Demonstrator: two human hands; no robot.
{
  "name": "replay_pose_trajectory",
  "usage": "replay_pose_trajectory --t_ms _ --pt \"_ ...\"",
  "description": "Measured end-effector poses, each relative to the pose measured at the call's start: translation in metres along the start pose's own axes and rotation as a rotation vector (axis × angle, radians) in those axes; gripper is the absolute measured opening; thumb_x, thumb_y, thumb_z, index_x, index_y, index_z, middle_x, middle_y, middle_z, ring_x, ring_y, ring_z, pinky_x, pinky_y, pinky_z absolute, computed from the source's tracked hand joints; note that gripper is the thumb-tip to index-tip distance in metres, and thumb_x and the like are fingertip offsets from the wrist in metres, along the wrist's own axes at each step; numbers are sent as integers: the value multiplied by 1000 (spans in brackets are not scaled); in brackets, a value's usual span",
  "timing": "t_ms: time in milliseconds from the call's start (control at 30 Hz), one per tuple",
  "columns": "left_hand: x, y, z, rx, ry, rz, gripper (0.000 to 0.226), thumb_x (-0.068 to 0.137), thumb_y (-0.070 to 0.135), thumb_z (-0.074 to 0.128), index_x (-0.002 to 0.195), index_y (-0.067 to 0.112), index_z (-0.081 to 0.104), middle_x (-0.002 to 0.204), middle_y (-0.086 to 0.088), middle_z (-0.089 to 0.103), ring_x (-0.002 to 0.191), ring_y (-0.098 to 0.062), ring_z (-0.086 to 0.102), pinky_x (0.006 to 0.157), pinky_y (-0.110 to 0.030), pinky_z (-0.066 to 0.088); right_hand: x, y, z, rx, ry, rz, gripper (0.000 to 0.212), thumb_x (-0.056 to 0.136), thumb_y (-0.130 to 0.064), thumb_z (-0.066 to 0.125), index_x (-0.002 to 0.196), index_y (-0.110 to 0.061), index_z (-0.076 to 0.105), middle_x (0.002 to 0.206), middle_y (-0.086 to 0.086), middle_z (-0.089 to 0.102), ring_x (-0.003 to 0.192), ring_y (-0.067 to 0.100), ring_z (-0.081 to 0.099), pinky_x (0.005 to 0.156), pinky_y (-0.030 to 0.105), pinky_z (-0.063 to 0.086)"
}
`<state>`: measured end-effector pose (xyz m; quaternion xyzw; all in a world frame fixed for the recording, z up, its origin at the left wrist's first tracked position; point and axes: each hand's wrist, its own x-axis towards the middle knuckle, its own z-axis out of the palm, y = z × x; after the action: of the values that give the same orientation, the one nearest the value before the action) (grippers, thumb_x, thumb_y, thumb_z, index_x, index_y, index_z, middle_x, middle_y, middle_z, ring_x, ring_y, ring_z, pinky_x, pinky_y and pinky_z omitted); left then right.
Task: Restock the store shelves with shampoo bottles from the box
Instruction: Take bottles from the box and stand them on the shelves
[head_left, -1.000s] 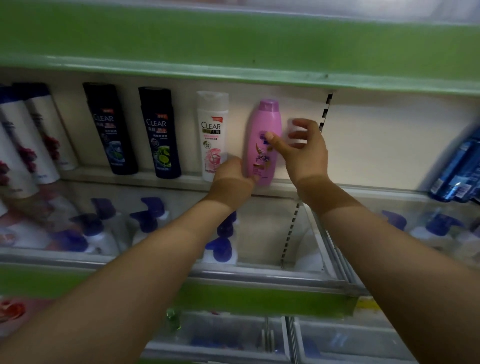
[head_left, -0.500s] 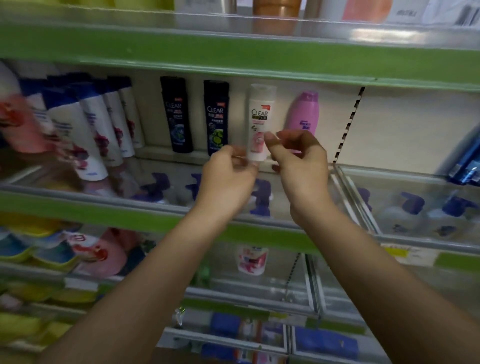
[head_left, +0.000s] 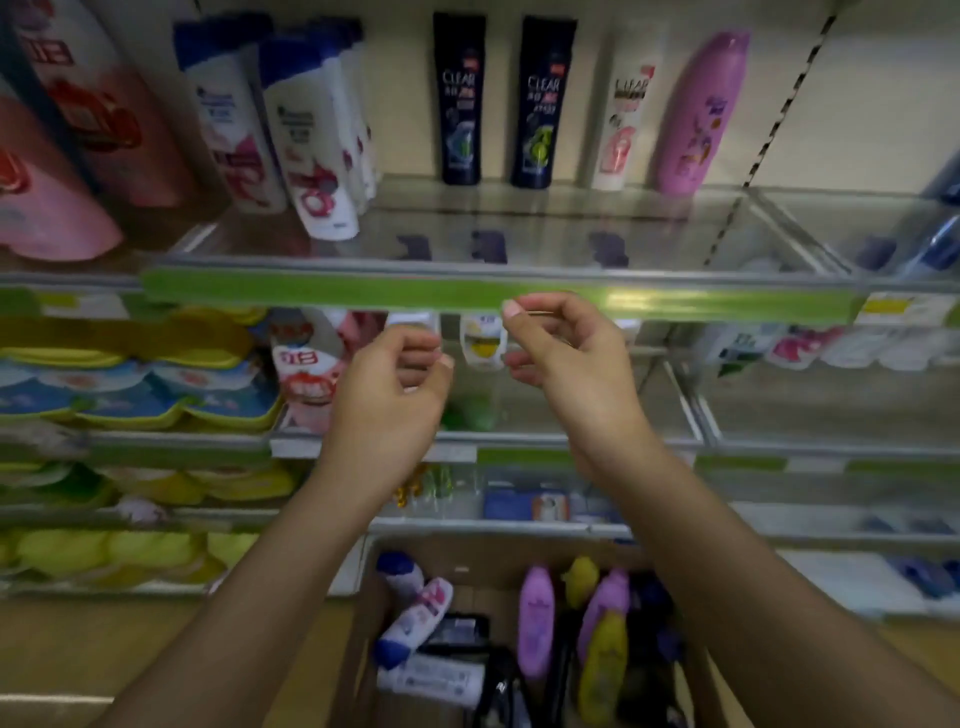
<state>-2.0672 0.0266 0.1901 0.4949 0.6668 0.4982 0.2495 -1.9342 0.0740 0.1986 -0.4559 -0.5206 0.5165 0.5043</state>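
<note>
Both hands are up in front of the shelf edge (head_left: 467, 293), holding nothing: left hand (head_left: 387, 395) and right hand (head_left: 571, 364) have loosely curled fingers. At twelve o'clock on the shelf stand four bottles: two dark bottles (head_left: 460, 98), one white bottle (head_left: 621, 119), one pink bottle (head_left: 698, 114). At six o'clock, the box (head_left: 374, 623) holds two purple bottles (head_left: 535, 621), two yellow, and several white ones.
</note>
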Motion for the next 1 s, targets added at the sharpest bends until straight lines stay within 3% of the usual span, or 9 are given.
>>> replay_pose_trajectory --t_ms 167,233,367,467,767,900,1000 --pt "-30 -61 -41 77 -112 -90 11 91 19 60 102 17 61 89 7 64 80 -3 60 64 -14 46 -46 43 45 -36 -9 141 10 91 -19 66 97 -13 62 78 1 61 61 7 60 62 22 53" --pt "-43 -88 -51 97 -119 -135 12 90 18 60 101 16 62 85 9 62 77 -1 59 66 -17 47 -61 64 58 -54 -25 193 14 91 -19 66 101 -11 63 78 0 59 61 10 60 64 25 53" --pt "-71 -144 -61 122 -134 -297 6 88 16 61 90 22 60 82 4 63 82 -16 62 77 -35 51 -88 116 71 -104 -40 298 7 90 -20 67 95 -17 63 79 -1 59 69 16 61 70 33 53" --pt "-94 -181 -58 102 -127 -437 8 89 9 59 91 16 62 86 -4 64 85 -24 62 77 -36 49 -101 164 70 -166 -47 387 7 88 -22 68 90 -27 63 85 -2 61 83 21 62 80 42 54" --pt "-153 -275 -29 232 -85 -655 12 90 5 56 97 11 63 90 -1 62 84 -16 58 74 -22 40 -124 295 47 -356 -33 621 12 88 -6 66 88 -18 62 80 -8 61 81 12 59 80 29 49" --pt "-157 -305 -21 195 -5 -725 16 92 11 53 104 12 63 95 -6 66 83 -17 58 77 -28 47 -127 349 50 -468 -104 672 13 88 -4 64 100 -7 64 100 5 65 95 14 57 81 20 44" --pt "-150 -319 -14 204 18 -693 16 93 12 52 106 11 62 95 -2 63 86 -13 56 75 -17 40 -126 383 58 -548 -178 707 22 88 -7 63 109 -6 64 103 3 64 98 16 59 84 24 47"
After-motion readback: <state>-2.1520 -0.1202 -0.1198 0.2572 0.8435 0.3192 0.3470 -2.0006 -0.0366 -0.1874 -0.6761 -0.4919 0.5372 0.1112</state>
